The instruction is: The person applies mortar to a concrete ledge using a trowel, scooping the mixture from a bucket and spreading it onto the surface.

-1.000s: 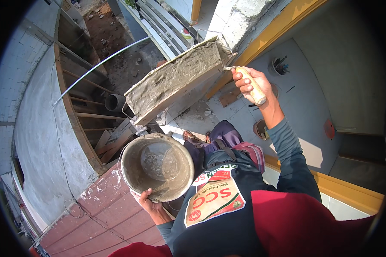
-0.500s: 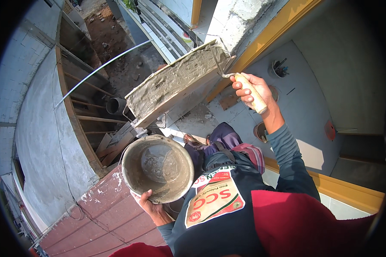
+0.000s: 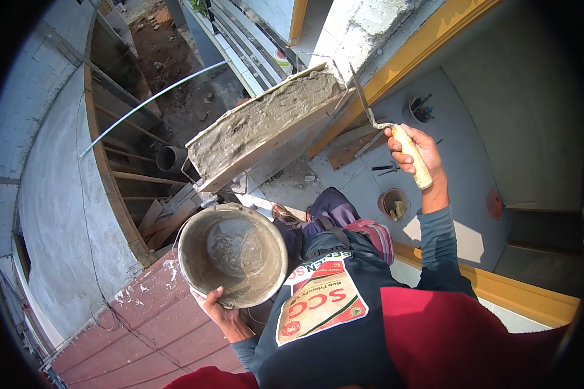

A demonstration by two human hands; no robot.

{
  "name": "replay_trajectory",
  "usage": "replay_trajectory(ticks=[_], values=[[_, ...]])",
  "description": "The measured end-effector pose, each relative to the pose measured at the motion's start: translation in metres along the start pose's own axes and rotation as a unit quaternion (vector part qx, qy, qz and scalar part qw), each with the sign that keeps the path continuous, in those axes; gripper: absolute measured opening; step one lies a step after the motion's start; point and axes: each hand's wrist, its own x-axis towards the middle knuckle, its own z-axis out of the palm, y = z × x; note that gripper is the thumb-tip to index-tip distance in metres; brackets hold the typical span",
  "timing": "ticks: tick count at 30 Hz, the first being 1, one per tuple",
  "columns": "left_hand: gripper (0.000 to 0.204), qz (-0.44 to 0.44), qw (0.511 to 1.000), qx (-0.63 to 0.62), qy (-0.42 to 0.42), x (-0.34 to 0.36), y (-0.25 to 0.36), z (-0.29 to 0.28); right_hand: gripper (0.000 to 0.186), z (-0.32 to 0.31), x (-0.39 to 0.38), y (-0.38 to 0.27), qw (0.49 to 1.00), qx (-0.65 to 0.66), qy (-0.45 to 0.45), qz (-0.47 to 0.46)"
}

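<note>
With my right hand [image 3: 414,154] closed round its pale wooden handle, I hold a trowel [image 3: 363,97] up and out to the right. Its narrow blade is apart from the wet mortar [image 3: 266,123], which fills a long wooden form [image 3: 276,150] in front of me. My left hand [image 3: 219,308] grips the near rim of a mortar-smeared bucket [image 3: 272,272], thumb over the edge and fingers hidden beneath. The bucket tilts toward view, with only a thin grey residue of mortar inside it.
Yellow door frames [image 3: 422,55] run along the right. On the tiled floor below stand a pot [image 3: 392,203] and a container of tools [image 3: 416,111]. A red-brown metal roof [image 3: 143,330] lies at lower left, near a curved grey wall [image 3: 61,214]. A pale pipe [image 3: 150,104] crosses at left.
My right hand has moved right with the trowel, whose blade has come away from the form's far end. The bucket and my left hand have shifted slightly left in view.
</note>
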Motion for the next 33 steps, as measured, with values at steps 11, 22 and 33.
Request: replay_trajectory(ticks=[11,22,33], values=[[0.078,0.021,0.999,-0.019,-0.018,0.008,-0.008,-0.012,0.041,0.018,0.03,0.043,0.986,-0.058,-0.048,0.151],[0.078,0.031,0.999,-0.022,-0.021,0.002,0.003,0.007,0.034,0.096,0.02,0.045,0.88,-0.453,-0.11,0.088],[0.052,0.036,0.999,0.032,-0.003,-0.011,0.043,0.071,0.024,0.177,0.05,0.163,0.326,-0.882,-0.258,-0.222]])
